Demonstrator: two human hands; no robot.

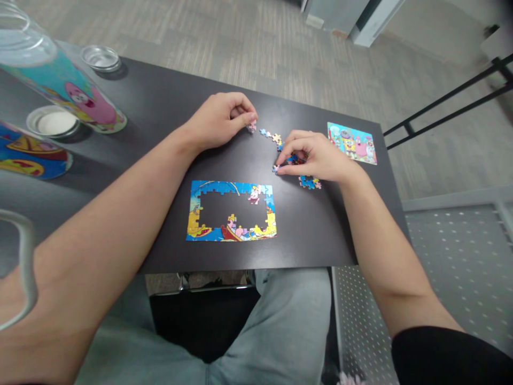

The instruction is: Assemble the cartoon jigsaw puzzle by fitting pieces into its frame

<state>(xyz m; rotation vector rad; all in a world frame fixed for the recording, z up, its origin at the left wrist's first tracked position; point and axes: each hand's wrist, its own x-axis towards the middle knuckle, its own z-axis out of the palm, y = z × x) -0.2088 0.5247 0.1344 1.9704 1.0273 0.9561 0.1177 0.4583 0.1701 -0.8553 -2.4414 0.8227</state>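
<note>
My left hand (226,118) is closed in a pinch on a small pinkish puzzle piece (251,126), just over the dark table (320,224). Thumb and fingers of my right hand (312,154) close on another puzzle piece (276,169), mostly blue and pink, near the tabletop. Under and around the right hand lie several loose puzzle pieces (308,182), partly hidden by it. Closer to me, a partly assembled jigsaw puzzle (193,214) shows a joined border around a bare middle, with a few pieces reaching inward.
A cartoon picture card (356,144) lies at the right. On the left stand a clear-topped cartoon canister (86,101), a second printed canister (32,152) and a silver lid (101,58). A pale curved cable or handle (27,262) crosses the left edge. Black rails (444,101) rise beyond the table.
</note>
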